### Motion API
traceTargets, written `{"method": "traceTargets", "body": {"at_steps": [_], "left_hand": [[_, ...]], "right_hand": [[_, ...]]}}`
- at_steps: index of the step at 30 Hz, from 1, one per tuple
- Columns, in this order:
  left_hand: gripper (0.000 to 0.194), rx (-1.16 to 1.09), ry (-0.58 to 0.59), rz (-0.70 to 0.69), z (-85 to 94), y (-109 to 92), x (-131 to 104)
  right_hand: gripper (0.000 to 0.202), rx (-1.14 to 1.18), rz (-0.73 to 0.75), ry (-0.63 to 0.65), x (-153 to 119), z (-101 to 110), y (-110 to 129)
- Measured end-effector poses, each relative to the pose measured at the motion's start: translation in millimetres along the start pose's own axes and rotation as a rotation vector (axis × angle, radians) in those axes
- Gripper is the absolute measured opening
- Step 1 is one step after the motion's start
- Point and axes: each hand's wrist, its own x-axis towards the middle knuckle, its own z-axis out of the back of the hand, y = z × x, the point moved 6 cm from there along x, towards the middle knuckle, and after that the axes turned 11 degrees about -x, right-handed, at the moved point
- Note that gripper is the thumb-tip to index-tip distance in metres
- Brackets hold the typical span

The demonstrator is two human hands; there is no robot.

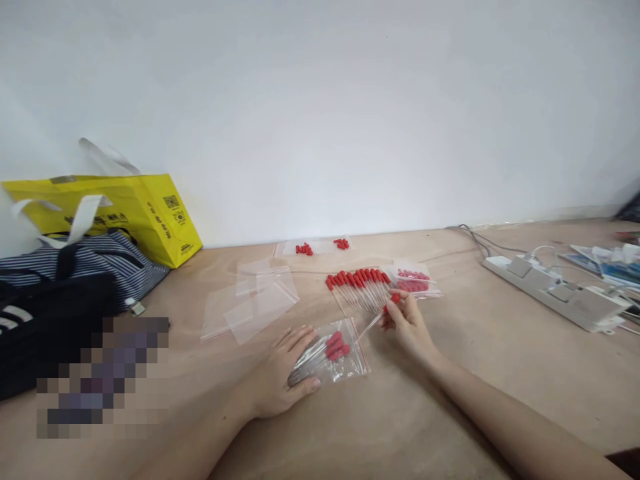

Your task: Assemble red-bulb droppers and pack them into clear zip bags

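My right hand (406,323) pinches a glass dropper (373,325) by its red rubber bulb. The dropper's thin tip points down and left, at the red-edged mouth of a clear zip-lock bag (325,380). Several red-bulbed droppers lie inside that bag. My left hand (287,373) grips the bag's left end, thumb on the near side and fingers on the far side. Just beyond my right hand, a row of loose droppers (357,280) lies on the table, bulbs pointing away from me.
Flat zip-lock bags (265,300) overlap on the left of the wooden table (470,393). Filled bags (415,281) lie right of the row, another (320,247) by the wall. A power strip (555,290) with cables stands right; a yellow bag (155,220) and striped bag (115,267) stand left.
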Motion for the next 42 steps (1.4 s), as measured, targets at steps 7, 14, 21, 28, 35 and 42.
{"method": "traceTargets", "body": {"at_steps": [7, 14, 21, 28, 35, 42], "left_hand": [[0.065, 0.024, -0.014, -0.011, -4.0, 8.1, -0.8], [0.065, 0.036, -0.002, 0.011, -3.2, 5.5, -0.3], [0.065, 0.053, -0.002, 0.002, -2.7, 4.1, 0.7], [0.067, 0.064, 0.000, -0.006, -4.2, 7.3, 0.1], [0.065, 0.061, -0.018, -0.022, -3.4, 6.4, 0.1], [0.066, 0.048, -0.043, -0.006, -3.5, 9.4, -0.8]], "right_hand": [[0.043, -0.050, 0.011, -0.009, 5.8, 8.2, -5.5], [0.045, 0.106, -0.135, 0.193, -19.3, -25.5, -6.1], [0.031, -0.193, 0.008, 0.514, -23.9, -37.4, -4.1], [0.021, -0.273, 0.187, 0.850, -31.7, -48.2, 14.9], [0.024, -0.254, 0.019, 0.616, -17.6, -51.2, -12.9], [0.019, -0.439, 0.290, 0.586, -17.8, -55.5, 1.9]]}}
